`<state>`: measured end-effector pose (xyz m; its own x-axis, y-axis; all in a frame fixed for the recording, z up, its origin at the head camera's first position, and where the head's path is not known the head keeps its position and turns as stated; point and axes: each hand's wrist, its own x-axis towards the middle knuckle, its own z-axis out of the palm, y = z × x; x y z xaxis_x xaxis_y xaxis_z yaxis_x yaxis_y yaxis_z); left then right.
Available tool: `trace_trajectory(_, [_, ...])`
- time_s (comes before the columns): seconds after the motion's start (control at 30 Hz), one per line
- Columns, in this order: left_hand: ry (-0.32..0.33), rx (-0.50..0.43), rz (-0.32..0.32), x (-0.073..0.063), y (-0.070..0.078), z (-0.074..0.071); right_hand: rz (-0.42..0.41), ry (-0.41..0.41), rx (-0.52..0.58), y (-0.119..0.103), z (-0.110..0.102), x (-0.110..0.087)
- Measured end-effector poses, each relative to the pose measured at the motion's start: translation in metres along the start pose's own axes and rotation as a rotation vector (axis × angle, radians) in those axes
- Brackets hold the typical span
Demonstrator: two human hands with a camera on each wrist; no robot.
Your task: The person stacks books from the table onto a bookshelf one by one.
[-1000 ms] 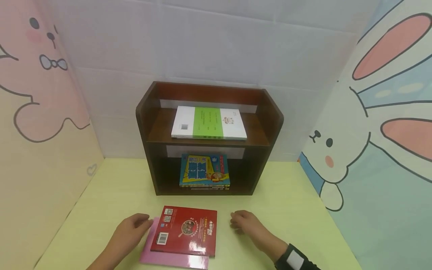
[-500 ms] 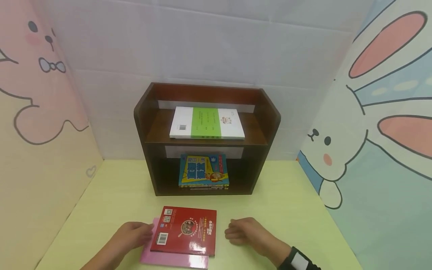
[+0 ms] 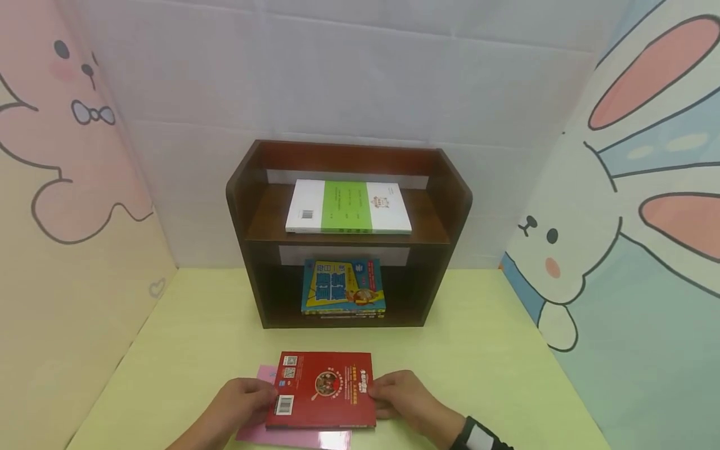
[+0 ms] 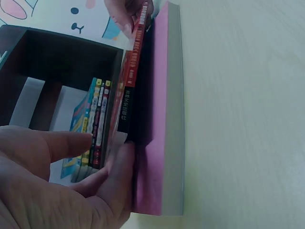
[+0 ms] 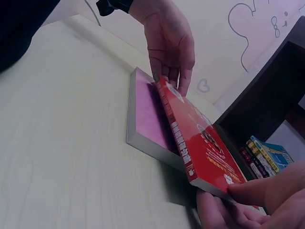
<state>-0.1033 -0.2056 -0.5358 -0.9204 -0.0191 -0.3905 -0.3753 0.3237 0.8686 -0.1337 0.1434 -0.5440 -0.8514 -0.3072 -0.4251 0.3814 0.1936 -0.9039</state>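
Note:
A thin red book (image 3: 309, 406) with a barcode on its cover is held between my two hands. My left hand (image 3: 242, 403) pinches its left edge, and my right hand (image 3: 402, 397) grips the right edge with the thumb on top and fingers underneath. Under it lies a thick pink book (image 3: 261, 432) on the table. In the right wrist view the red book (image 5: 198, 138) is raised and tilted over the pink book (image 5: 147, 114), with a dark gap between them. The red book's spine (image 4: 133, 67) faces the left wrist camera.
Behind the books stands a dark brown two-tier shelf (image 3: 349, 239). A white and green book (image 3: 345, 206) lies on its upper tier, and a stack of blue and yellow books (image 3: 343, 287) on the lower. Cartoon-printed walls flank the pale yellow table (image 3: 478, 337).
Both hands have closed in from the sides and taken hold of the red book. It has come up off the pink book and shifted slightly right.

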Motion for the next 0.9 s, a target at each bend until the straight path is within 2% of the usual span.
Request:
trace_trajectory(0.07, [-0.01,-0.047,0.013,0.001,-0.003,0.002,-0.014,-0.002,0.017,0.002,-0.002,-0.002])
trace_trajectory(0.2, [0.003,-0.072,0.032,0.002,-0.004,0.004,-0.038,-0.009,0.026,0.002,-0.005,-0.006])
trace_trajectory(0.4, [0.019,-0.067,0.023,0.0,-0.003,0.008,-0.045,0.006,-0.011,-0.001,-0.008,-0.012])
trace_trajectory(0.5, [0.003,-0.061,0.058,-0.002,-0.002,0.005,-0.056,0.005,-0.025,-0.005,-0.01,-0.015])
trace_trajectory(0.63, [-0.029,-0.046,0.117,-0.008,0.007,0.0,-0.058,0.019,-0.061,-0.015,-0.013,-0.02])
trace_trajectory(0.7, [-0.059,-0.064,0.126,-0.011,0.014,-0.004,-0.06,0.025,-0.082,-0.022,-0.015,-0.023])
trace_trajectory(0.9, [-0.106,-0.095,0.099,-0.02,0.044,-0.014,-0.049,0.037,-0.13,-0.053,-0.022,-0.037])
